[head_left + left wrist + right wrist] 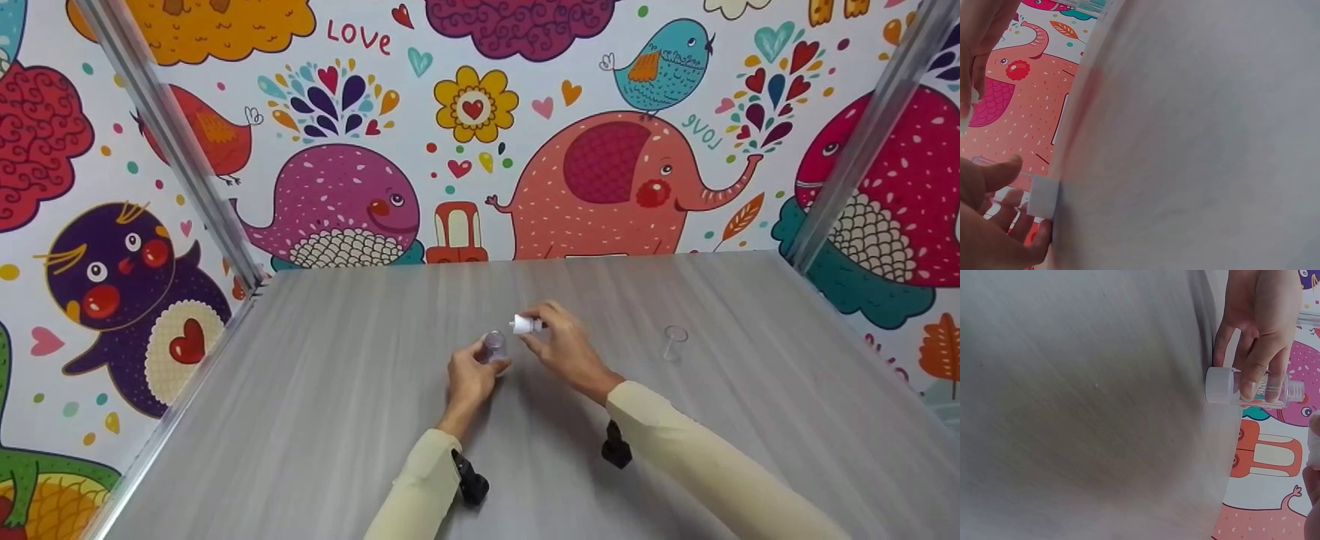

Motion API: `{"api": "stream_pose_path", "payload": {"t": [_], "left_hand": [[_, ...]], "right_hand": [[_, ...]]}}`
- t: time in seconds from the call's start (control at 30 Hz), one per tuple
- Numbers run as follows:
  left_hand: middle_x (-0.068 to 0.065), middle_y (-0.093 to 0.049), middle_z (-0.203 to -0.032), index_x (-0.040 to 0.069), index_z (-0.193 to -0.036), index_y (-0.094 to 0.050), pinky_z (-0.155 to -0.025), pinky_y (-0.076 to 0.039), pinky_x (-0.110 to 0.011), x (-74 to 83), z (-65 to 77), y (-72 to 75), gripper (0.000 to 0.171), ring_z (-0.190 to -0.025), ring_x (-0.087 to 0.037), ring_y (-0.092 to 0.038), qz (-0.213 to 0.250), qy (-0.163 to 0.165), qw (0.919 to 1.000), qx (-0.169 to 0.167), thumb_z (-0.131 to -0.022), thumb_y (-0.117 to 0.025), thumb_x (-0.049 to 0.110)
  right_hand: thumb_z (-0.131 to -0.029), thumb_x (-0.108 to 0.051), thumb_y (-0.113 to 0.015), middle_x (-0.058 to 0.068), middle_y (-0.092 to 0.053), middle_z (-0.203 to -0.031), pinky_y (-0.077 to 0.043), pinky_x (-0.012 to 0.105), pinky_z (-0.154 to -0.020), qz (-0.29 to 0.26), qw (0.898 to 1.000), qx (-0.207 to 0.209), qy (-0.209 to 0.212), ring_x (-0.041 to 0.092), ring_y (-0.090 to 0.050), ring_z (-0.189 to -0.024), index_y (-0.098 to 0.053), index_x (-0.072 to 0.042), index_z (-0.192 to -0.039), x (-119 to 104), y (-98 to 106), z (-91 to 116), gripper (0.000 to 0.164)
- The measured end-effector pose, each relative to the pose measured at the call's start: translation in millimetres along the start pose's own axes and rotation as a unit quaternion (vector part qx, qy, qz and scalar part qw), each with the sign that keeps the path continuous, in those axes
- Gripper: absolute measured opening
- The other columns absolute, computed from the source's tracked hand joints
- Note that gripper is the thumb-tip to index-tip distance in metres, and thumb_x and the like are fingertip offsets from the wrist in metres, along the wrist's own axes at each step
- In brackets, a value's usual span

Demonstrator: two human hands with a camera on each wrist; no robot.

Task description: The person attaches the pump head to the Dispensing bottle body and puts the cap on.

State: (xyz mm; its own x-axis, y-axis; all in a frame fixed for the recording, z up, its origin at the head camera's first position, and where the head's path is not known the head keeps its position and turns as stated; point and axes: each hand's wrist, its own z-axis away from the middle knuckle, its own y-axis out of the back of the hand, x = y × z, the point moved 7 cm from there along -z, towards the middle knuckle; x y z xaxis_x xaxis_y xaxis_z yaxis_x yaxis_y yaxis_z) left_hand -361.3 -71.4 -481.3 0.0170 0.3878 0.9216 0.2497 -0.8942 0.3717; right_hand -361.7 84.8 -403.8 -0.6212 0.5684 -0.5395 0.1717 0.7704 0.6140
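A clear bottle (pixel 494 346) with a white base (pixel 1219 385) stands upright on the table, its threaded neck (pixel 1296 390) uncovered. My left hand (pixel 470 375) grips it round the body, thumb on one side and fingers on the other. Just right of the neck and apart from it, my right hand (pixel 562 345) pinches a white pump top (pixel 523 324) between thumb and fingers. Only part of that white piece (pixel 1314 439) shows at the right wrist view's edge. The bottle's white base (pixel 1043 197) also appears in the left wrist view, below the fingers.
A small clear cap (pixel 673 343) sits on the grey wood-grain table (pixel 337 412), right of my right hand. Behind the table stands a wall (pixel 465 172) printed with cartoon animals. Metal posts (pixel 862 142) rise at the back corners.
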Motion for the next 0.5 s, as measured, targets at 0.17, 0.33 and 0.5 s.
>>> {"api": "stream_pose_path", "payload": {"t": [0.17, 0.33, 0.5], "left_hand": [[-0.017, -0.073, -0.119, 0.005, -0.131, -0.065, -0.097, -0.053, -0.043, -0.6, -0.9, -1.2, 0.052, -0.113, -0.029, -0.068, -0.001, 0.004, 1.0000, -0.004, -0.081, -0.080, 0.009], [-0.017, -0.073, -0.118, 0.005, -0.129, -0.067, -0.095, -0.054, -0.043, -0.5, -0.5, -0.7, 0.049, -0.112, -0.029, -0.069, 0.003, 0.003, 1.0000, -0.004, -0.082, -0.080, 0.010], [-0.017, -0.073, -0.118, 0.006, -0.126, -0.069, -0.097, -0.053, -0.044, -0.7, -0.7, -1.1, 0.046, -0.112, -0.028, -0.068, 0.000, 0.002, 1.0000, -0.004, -0.082, -0.080, 0.011]], "right_hand": [[-0.085, -0.003, -0.076, 0.009, -0.065, -0.106, -0.055, 0.040, -0.090, -0.005, 1.000, -0.013, 0.009, 0.022, -0.064, -0.099, -0.068, -0.004, -0.112, -3.7, -1.3, -3.4, 0.028], [-0.086, -0.002, -0.075, 0.008, -0.064, -0.107, -0.055, 0.039, -0.092, -0.017, 0.999, -0.029, -0.015, 0.021, -0.063, -0.099, -0.068, -0.006, -0.112, -3.6, -3.8, -7.1, 0.027], [-0.085, -0.002, -0.075, 0.006, -0.063, -0.108, -0.055, 0.039, -0.093, -0.009, 0.999, -0.045, -0.023, 0.020, -0.062, -0.100, -0.069, -0.009, -0.112, -4.9, -6.5, -8.1, 0.028]]}}
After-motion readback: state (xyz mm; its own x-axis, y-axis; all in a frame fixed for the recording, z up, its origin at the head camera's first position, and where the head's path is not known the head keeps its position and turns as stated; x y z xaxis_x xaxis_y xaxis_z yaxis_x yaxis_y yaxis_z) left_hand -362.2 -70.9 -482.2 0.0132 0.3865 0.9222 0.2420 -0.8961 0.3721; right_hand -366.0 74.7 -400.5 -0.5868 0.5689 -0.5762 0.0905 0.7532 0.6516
